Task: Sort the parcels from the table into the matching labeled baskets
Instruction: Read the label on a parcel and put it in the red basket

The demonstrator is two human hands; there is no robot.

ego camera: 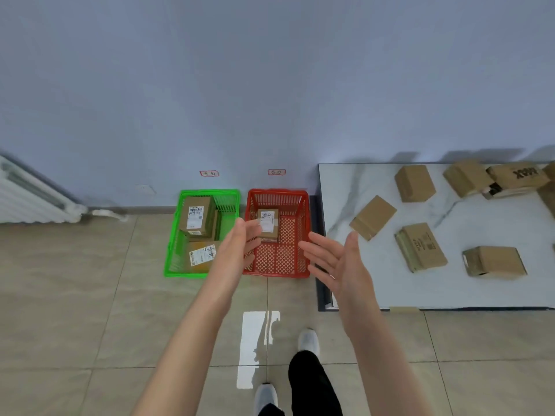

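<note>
While both hands hover spread and empty above the red basket (pixel 304 235), we see the left hand (pixel 240 246) and right hand (pixel 336 259) held palms facing each other, fingers splayed. Between them a small parcel (pixel 268 223) lies in the basket near its far wall, label up, long axis running away from us toward the wall. The green basket (pixel 174 235) just beside it holds more parcels. Others are scattered on the marble table (pixel 360 289) to the right.
</note>
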